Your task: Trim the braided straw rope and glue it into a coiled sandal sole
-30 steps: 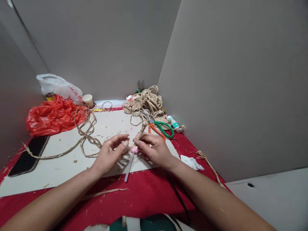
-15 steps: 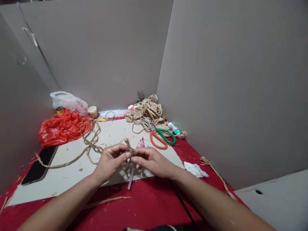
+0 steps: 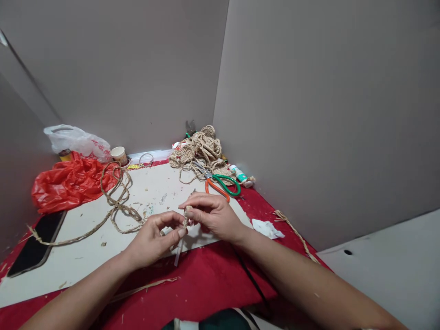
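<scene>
My left hand [image 3: 154,240] pinches a short piece of straw rope [image 3: 186,222] from below, thumb against fingers. On the upper end of the same piece, the thumb and fingers of my right hand [image 3: 216,215] are closed. Both hands are over the front edge of a pale board [image 3: 85,256]. A translucent glue stick [image 3: 178,255] pokes out beneath them; the glue gun it belongs to is mostly hidden by my right hand. A long braided straw cord [image 3: 87,233] lies looped on the board, running toward my left hand.
Scissors with orange and green handles [image 3: 227,184] lie before a heap of straw cord [image 3: 202,149]. A phone [image 3: 36,245], a red plastic bag [image 3: 74,183] and a paper cup [image 3: 118,155] are at left. White tissue [image 3: 268,228] lies right. Grey panels enclose the table.
My right hand has risen to the top of the rope piece, while my left stays lower on it. The whole view has shifted slightly to the right.
</scene>
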Available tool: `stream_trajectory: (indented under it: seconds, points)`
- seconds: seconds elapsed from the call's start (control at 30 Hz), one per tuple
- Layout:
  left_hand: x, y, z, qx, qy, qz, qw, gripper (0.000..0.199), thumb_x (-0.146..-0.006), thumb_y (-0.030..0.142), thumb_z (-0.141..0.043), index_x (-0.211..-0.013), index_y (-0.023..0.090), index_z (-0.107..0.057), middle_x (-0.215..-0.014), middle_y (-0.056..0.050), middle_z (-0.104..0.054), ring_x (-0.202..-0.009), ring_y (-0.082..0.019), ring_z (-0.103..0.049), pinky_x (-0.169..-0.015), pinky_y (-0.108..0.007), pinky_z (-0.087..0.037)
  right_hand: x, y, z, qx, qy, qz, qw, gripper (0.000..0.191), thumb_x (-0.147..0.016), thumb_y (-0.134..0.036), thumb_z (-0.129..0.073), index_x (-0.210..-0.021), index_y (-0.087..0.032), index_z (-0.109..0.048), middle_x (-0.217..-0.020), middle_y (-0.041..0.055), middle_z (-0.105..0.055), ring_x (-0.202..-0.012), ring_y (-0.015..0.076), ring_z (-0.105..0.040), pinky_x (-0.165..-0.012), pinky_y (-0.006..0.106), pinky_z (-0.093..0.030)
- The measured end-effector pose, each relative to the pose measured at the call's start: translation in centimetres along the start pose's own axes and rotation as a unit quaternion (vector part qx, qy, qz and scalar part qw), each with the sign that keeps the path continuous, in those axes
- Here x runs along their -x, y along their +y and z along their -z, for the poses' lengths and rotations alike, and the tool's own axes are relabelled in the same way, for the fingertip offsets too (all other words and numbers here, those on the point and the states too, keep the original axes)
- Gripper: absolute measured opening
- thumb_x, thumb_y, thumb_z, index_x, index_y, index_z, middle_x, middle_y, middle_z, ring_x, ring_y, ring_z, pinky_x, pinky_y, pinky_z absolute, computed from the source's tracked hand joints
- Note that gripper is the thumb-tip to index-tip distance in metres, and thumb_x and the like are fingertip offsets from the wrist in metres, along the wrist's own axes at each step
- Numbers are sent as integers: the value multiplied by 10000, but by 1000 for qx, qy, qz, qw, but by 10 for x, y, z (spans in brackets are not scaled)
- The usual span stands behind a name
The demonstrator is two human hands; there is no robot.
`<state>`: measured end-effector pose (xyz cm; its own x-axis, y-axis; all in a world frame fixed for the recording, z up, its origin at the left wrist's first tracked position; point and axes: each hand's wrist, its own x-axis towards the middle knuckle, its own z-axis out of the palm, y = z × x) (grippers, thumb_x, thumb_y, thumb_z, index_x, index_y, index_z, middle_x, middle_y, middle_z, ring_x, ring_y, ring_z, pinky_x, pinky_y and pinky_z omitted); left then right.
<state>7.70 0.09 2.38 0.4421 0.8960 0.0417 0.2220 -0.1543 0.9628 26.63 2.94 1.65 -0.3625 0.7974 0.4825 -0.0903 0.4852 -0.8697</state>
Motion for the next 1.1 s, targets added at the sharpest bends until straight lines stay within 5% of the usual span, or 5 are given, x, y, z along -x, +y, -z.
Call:
stream_trajectory:
  seconds: [0.3, 0.43, 0.7, 0.87, 1.1]
  points:
    - [2, -4, -7, -109, 19, -103, 989, 197, -854, 301, -622, -735, 180, -723, -691, -43, -671, -660, -163, -575, -669, -270, -447, 7, 0, -9, -19, 35, -37, 999, 330, -800, -471, -708, -668, -169, -694, -635, 14, -631, -605, 120, -554, -589, 255, -455]
    - [2, -10, -10, -111, 60, -125, 984, 170, -871, 288, -608, -826, 190, -739, -770, -53, -707, -723, -170, -609, -703, -266, -457, 4, 6, -8, -111, 54, -128, 984, 354, -749, -503, -744, -669, -170, -653, -557, -28, -579, -482, 85, -510, -480, 212, -431]
    - [0, -17, -7, 134, 69, 42, 988, 263, -784, 432, -717, -830, 174, -742, -631, 13, -599, -523, -83, -412, -546, -214, -359, -4, 10, 11, -183, 31, -153, 971, 761, -747, -716, -625, -1326, -233, -519, -848, 34, -670, -578, 120, -613, -489, 210, -480]
    - [1, -20, -13, 197, 28, 25, 980, 288, -757, 450, -744, -790, 163, -745, -643, 3, -593, -580, -86, -427, -607, -215, -353, 0, 11, -3, -100, -37, -123, 987, 400, -842, -506, -663, -1076, -188, -728, -781, 25, -604, -538, 98, -560, -469, 210, -439]
    - [0, -30, -14, 168, 19, 4, 986, 404, -716, 513, -757, -803, 119, -777, -635, -8, -555, -585, -85, -380, -572, -221, -278, 3, 17, -9, -89, -37, -76, 992, 379, -875, -500, -619, -795, -154, -753, -666, 13, -564, -546, 99, -538, -549, 232, -442]
